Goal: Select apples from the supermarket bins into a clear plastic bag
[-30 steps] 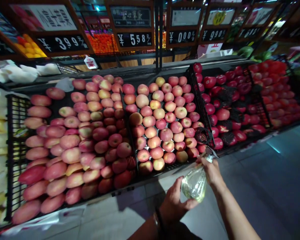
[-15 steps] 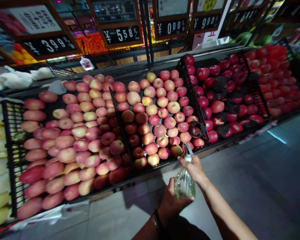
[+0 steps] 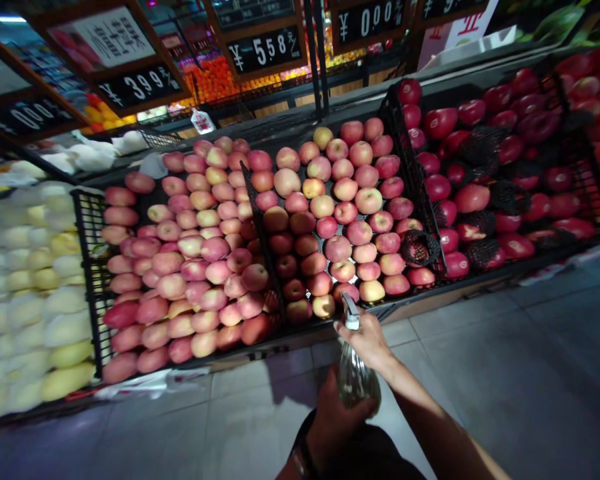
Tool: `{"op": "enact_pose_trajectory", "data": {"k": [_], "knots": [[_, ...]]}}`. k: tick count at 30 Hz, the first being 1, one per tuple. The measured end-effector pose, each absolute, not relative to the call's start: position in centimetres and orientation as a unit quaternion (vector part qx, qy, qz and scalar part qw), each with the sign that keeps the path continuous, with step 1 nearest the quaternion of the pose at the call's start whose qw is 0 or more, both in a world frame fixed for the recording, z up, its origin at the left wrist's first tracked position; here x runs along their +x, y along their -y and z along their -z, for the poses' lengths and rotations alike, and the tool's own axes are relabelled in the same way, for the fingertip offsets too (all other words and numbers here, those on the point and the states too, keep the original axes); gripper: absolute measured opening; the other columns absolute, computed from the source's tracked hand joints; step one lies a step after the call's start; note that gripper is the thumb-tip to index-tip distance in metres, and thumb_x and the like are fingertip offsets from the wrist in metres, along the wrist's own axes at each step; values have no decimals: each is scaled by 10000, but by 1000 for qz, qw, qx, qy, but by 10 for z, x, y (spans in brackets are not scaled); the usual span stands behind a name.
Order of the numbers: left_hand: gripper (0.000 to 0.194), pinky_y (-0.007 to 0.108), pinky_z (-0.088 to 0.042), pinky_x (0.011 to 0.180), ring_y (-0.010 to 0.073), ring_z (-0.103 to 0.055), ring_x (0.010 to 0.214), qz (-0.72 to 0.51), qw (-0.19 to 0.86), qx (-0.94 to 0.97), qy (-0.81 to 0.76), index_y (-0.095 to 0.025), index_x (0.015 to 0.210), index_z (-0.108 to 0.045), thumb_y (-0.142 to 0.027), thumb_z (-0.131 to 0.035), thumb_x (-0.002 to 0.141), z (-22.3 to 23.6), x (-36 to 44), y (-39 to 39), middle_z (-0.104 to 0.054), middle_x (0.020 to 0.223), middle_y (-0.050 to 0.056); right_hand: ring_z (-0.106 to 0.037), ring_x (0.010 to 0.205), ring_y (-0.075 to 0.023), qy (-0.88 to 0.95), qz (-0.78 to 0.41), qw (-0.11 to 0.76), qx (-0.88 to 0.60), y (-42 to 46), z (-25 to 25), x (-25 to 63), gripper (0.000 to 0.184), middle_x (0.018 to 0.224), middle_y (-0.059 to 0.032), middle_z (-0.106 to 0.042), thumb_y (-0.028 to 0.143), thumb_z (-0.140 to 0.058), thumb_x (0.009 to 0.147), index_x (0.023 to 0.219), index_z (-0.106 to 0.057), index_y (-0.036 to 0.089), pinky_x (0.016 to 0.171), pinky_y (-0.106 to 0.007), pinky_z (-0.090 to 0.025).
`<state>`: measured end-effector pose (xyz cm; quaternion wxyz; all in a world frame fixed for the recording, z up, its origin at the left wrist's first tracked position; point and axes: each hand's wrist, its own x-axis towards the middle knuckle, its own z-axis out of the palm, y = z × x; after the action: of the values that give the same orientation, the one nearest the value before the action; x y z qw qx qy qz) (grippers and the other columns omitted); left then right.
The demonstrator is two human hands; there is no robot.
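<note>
A clear spray bottle (image 3: 356,375) with a white and grey trigger head is held upright between both hands, just in front of the apple display. My left hand (image 3: 336,408) is wrapped round the lower part of the bottle. My right hand (image 3: 367,339) closes on its neck, below the nozzle; the trigger itself is partly hidden by the fingers. Directly beyond the nozzle lie rows of red-yellow apples (image 3: 338,249) in a black crate. More apples (image 3: 171,287) fill the crate to the left.
Dark red apples (image 3: 473,199), several in black foam nets, lie in a crate on the right. Pale yellow fruit (image 3: 23,313) is stacked at far left. Price signs (image 3: 263,53) hang above the display. Grey floor tiles (image 3: 480,347) lie below the stand's front edge.
The view has swung left, so the display appears shifted right and more pale fruit shows. Both hands still hold the bottle, now a little further left in the picture.
</note>
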<state>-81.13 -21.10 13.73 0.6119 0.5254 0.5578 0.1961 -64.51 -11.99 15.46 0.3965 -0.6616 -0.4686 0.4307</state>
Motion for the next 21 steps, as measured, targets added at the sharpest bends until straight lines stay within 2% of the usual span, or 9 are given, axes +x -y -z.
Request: {"op": "enact_pose_trajectory", "data": {"k": [6,11,13,16,21], "knots": [[604,423,-585,865,287,-713,977,-205,648,515,-522,-185,1212,-634,-437,-909,736,-146,-824,208,-776,1090,90,-628,692,-206,479,-406,386,-676,127,-161,-657,197,742,17,-691,443,-693,881,858,-636,255,693,-340,-463],[553,375,-570,822,251,-698,932,-198,636,522,-532,-201,1176,-632,-388,-906,733,-153,-854,200,-768,1053,56,-719,913,-231,507,-391,406,-652,117,-171,-687,229,1011,-27,-803,432,-713,903,1030,-743,245,858,-340,-535],[541,371,-564,818,250,-701,929,-202,628,530,-533,-202,1164,-623,-387,-902,739,-155,-872,195,-768,1045,50,-707,867,-224,508,-385,405,-655,113,-171,-705,214,945,-15,-797,419,-721,901,1025,-750,248,829,-333,-526],[571,382,-567,831,260,-711,931,-201,619,534,-540,-203,1182,-626,-385,-920,728,-157,-897,191,-785,1055,56,-635,718,-200,505,-386,393,-664,108,-171,-732,159,769,23,-730,406,-737,890,940,-732,255,698,-313,-465],[609,396,-590,849,285,-754,952,-190,636,510,-547,-204,1207,-649,-409,-933,709,-158,-925,194,-818,1068,70,-568,644,-188,520,-416,366,-650,104,-177,-766,200,669,35,-666,415,-750,878,790,-675,252,636,-317,-403]]}}
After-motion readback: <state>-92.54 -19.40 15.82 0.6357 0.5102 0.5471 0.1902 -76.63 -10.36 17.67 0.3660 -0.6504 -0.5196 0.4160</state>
